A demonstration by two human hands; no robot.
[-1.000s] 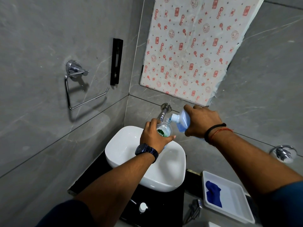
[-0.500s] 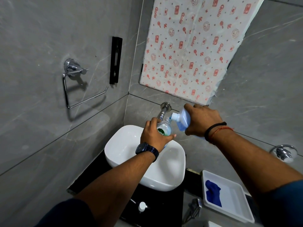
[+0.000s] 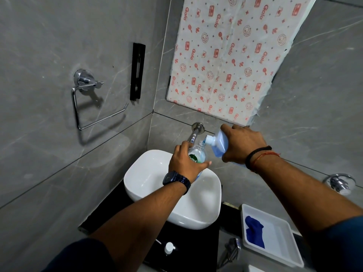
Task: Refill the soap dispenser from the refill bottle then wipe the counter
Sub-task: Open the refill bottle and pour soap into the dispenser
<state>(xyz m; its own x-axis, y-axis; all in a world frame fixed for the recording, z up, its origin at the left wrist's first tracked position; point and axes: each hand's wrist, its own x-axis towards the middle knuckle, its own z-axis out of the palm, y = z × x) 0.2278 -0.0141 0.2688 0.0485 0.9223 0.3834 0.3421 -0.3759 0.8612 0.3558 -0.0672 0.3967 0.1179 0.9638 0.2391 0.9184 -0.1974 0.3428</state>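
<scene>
Head view: left hand (image 3: pixel 186 163) grips the soap dispenser (image 3: pixel 197 156) over the sink (image 3: pixel 149 173); right hand (image 3: pixel 240 143) clasps the tilted refill bottle (image 3: pixel 218 144), spout at the dispenser's mouth. Pouring is underway. Next likely: right the bottle, then fetch the blue cloth (image 3: pixel 254 233) below the right hand.

tap (image 3: pixel 193 135) crowds just behind both bottles; open room lies above the basin (image 3: pixel 149 173) and the tray (image 3: pixel 282 242).

Soft, even, rather dim overhead light; the towel ring (image 3: pixel 92 107) casts a blurred shadow on the grey left wall (image 3: pixel 39 55). The white basin (image 3: pixel 149 173) shows mild sheen without glare. Wide-angle distortion bends tile lines toward the edges; focus is sharp centrally.
</scene>
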